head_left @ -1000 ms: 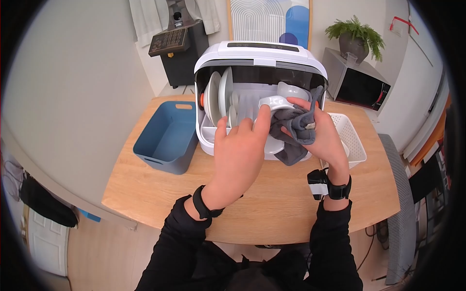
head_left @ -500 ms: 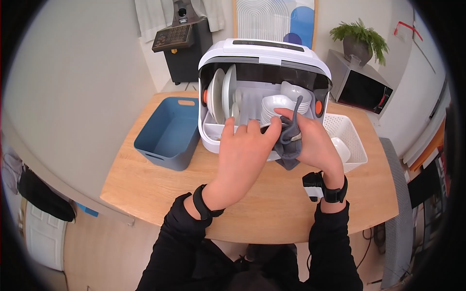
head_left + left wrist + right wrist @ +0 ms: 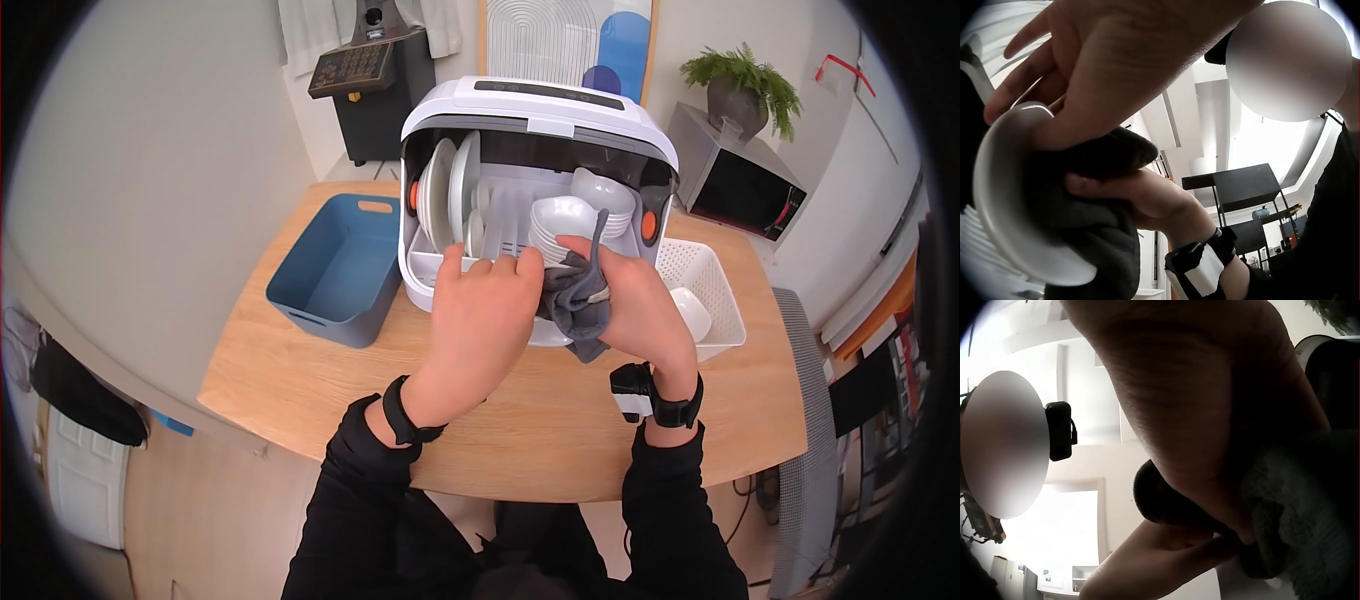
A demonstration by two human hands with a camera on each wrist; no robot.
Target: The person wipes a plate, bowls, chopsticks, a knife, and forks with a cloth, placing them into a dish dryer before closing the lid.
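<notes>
My left hand (image 3: 482, 325) pinches a white bowl (image 3: 991, 194), thumb inside the rim and fingers behind it. That bowl is tipped on its side in the left wrist view, and in the head view the hands mostly hide it. With my right hand (image 3: 648, 312) I grip a grey cloth (image 3: 582, 305), bunched up against the inside of the bowl, its loop sticking up. Both hands are in front of a white dish dryer (image 3: 628, 120) with a raised dark lid. Just beyond them inside it stands a stack of white bowls (image 3: 562, 218).
Upright white plates (image 3: 436, 195) fill the dryer's left side, and more stacked bowls (image 3: 606, 192) sit at its back right. A blue bin (image 3: 365, 312) is to the left on the wooden table (image 3: 560, 450). To the right, a white perforated basket (image 3: 735, 295) holds a white bowl (image 3: 690, 314).
My right hand and the cloth have moved left and nearer to me, closer to the left hand. The stacked bowls in the dryer now show more fully. The left hand keeps its hold.
</notes>
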